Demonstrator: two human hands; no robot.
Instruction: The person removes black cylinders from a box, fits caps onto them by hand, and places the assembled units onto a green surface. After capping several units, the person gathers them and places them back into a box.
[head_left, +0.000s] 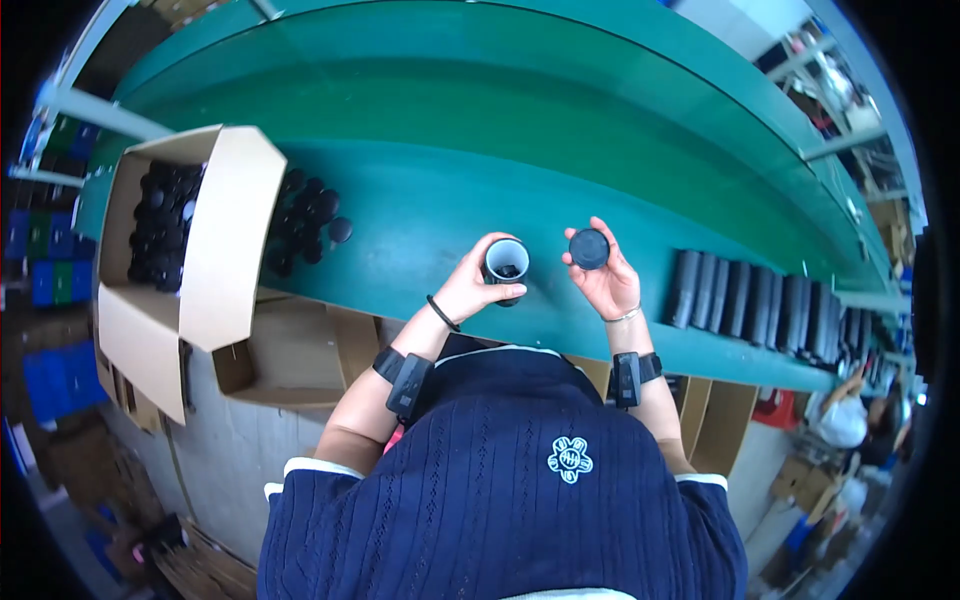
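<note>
Nearest, at 6 o'clock: navy knit top with a white emblem, both forearms rising from it, each with a black wrist-worn device.

Left hand (468, 290), just left of centre: grip clenched around a black cylindrical container (505, 268), held upright, open mouth facing the camera, pale inner wall visible with something dark at the bottom. A thin black band sits on this wrist.

Right hand (607, 280), just beside it at 3 o'clock from the left hand: fingertips grasping a round black cap (589, 249), flat face up, apart from the container's mouth.

Both hands are above the near edge of the green counter (420, 220).

At 3 o'clock on the counter: a row of black cylinders (760, 300) lying side by side, touching.

At 9 o'clock: loose black caps (308, 215) clustered beside an open cardboard box (225, 235) holding more black parts.

Beyond, at 12 o'clock: bare green surface curving away.
</note>
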